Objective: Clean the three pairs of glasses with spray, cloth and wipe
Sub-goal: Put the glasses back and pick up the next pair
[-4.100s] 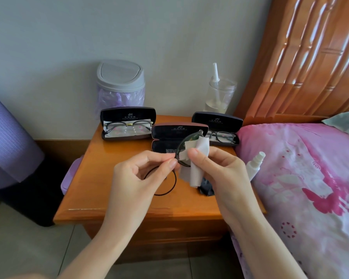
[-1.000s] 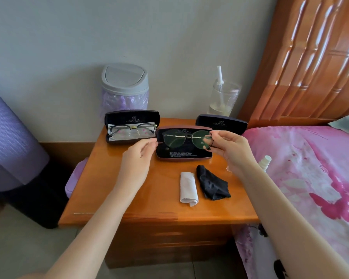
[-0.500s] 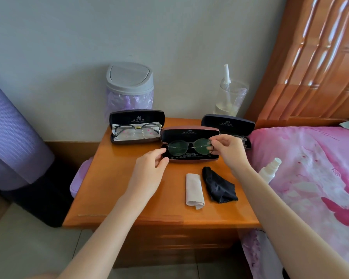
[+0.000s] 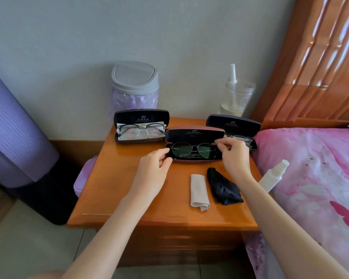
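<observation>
Lying open at the left of the nightstand (image 4: 119, 188), the left case (image 4: 141, 125) holds one pair. The left hand (image 4: 153, 168) curls finger and thumb at the left end of the middle case (image 4: 193, 133) — on frame or case rim, I cannot tell. Inside rest the round glasses (image 4: 191, 151). The right hand (image 4: 233, 156) pinches their right corner by the hinge. Light and thin-framed, they likely bend easily and smear at a touch — best gripped at the rim ends, off the lenses. The pale wipe (image 4: 198, 191) and black cloth (image 4: 223, 188) lie in front; the spray bottle (image 4: 272, 175) lies on the bed (image 4: 310, 178).
</observation>
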{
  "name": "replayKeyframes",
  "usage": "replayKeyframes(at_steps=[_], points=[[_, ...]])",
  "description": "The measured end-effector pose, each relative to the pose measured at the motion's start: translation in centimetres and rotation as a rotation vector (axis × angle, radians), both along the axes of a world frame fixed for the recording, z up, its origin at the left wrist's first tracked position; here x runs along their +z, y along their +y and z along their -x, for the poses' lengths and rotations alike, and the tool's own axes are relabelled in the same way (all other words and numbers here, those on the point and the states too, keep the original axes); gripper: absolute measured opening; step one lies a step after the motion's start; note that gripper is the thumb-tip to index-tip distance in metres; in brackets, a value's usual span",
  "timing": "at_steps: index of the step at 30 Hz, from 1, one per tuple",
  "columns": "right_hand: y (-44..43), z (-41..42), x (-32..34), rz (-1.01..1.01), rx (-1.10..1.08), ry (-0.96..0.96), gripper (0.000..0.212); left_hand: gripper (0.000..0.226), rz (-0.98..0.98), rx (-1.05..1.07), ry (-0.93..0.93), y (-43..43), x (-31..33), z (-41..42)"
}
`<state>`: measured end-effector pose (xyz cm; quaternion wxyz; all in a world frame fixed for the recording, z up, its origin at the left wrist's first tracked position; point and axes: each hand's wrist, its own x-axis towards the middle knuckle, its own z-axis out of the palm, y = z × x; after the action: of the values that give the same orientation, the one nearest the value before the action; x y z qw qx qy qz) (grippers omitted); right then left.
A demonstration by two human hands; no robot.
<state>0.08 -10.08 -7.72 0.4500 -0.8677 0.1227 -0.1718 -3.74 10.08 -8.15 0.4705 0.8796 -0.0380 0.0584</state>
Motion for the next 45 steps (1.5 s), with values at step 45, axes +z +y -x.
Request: replayKeyframes(at_steps=[45], points=[[7.4,6.5,-0.3,0.543,0.614,-0.007,0.025,0.012,-0.561,0.230,-0.355,5.9,2.8,-10.0]])
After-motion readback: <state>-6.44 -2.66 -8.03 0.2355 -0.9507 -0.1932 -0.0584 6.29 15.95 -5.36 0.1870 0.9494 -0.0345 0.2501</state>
